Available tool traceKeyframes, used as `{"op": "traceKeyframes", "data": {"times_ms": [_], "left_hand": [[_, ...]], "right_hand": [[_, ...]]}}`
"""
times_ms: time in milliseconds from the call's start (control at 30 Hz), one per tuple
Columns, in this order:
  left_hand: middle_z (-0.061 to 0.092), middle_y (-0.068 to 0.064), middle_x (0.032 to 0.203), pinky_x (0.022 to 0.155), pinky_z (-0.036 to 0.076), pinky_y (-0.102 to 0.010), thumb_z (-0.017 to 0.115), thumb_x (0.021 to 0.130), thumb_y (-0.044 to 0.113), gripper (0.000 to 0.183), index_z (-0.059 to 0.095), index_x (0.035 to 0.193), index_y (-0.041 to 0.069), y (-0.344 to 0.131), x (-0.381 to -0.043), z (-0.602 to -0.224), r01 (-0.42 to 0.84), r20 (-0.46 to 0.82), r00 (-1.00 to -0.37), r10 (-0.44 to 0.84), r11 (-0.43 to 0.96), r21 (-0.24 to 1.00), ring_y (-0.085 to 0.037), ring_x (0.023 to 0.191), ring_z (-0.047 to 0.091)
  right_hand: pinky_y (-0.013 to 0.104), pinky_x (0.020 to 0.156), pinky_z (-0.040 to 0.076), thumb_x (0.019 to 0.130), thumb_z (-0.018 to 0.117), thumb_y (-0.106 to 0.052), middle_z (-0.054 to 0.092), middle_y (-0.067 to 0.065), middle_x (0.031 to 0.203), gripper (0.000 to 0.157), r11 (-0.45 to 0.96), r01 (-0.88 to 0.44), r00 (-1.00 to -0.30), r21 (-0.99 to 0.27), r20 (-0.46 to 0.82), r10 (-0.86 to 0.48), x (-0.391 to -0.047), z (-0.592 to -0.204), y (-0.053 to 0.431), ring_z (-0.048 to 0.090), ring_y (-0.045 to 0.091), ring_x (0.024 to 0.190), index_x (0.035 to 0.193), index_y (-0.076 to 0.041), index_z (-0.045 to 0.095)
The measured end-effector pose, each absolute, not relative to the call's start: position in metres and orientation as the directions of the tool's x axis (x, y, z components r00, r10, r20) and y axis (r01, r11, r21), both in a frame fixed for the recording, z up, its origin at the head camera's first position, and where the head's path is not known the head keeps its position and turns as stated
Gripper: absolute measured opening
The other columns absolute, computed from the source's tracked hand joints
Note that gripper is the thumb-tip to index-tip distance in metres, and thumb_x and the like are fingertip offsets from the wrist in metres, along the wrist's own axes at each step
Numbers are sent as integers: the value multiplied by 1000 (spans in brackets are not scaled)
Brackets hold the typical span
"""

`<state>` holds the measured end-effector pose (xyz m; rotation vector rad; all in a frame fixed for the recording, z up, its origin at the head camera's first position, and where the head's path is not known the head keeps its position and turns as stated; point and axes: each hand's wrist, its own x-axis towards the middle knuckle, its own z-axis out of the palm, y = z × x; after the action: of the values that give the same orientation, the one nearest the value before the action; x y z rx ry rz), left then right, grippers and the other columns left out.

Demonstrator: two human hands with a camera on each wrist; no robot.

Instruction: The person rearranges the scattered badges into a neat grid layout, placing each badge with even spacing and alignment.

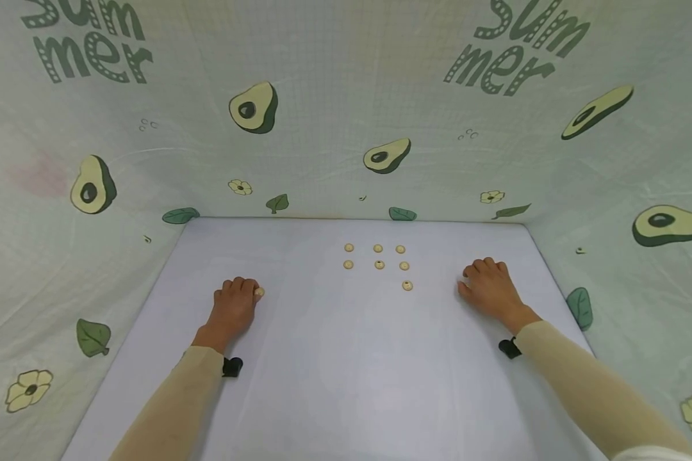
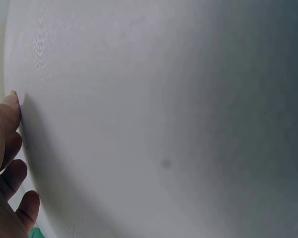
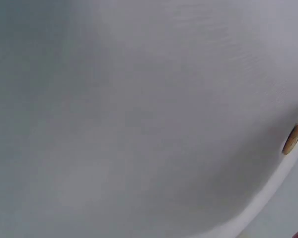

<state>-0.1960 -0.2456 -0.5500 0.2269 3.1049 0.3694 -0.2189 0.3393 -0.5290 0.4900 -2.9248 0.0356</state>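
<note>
My left hand (image 1: 234, 306) pinches a small round wooden disc (image 1: 259, 292) over the left part of the white table. In the left wrist view its thumb and fingers (image 2: 15, 177) show at the left edge, with a sliver of the disc (image 2: 13, 92) past a fingertip. My right hand (image 1: 489, 287) is low over the right part of the table, fingers loosely bent and holding nothing. Between the hands lie several similar discs: two rows of three, and a single disc (image 1: 407, 285) in front of the right column. The right wrist view has one disc (image 3: 292, 139) near its right edge.
The white table (image 1: 323, 371) ends at the back against a pale cloth (image 1: 323, 109) printed with avocados, leaves and lettering. The cloth also rises along both sides. Each wrist bears a small black camera, such as the left one (image 1: 232, 367).
</note>
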Motion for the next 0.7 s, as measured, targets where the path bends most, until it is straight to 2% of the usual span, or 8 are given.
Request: {"op": "traceKeyframes", "data": {"times_ms": [267, 700], "left_hand": [[60, -22, 123, 90, 43, -61, 57, 110, 20, 24, 58, 125, 0, -246, -195, -548, 132, -5, -991, 137, 962, 241, -43, 112, 52], [59, -22, 121, 91, 43, -62, 56, 110, 21, 24, 58, 124, 1, -244, -195, -548, 133, -1, -990, 138, 961, 242, -44, 113, 51]], "right_hand": [[64, 96, 40, 102, 62, -32, 66, 22, 118, 38, 953, -304, -947, -10, 111, -301, -212, -536, 354, 53, 43, 114, 115, 3, 70], [63, 91, 42, 102, 67, -30, 68, 21, 115, 32, 954, -298, -947, -39, 134, -290, -208, -537, 349, 56, 43, 111, 109, 0, 73]]}}
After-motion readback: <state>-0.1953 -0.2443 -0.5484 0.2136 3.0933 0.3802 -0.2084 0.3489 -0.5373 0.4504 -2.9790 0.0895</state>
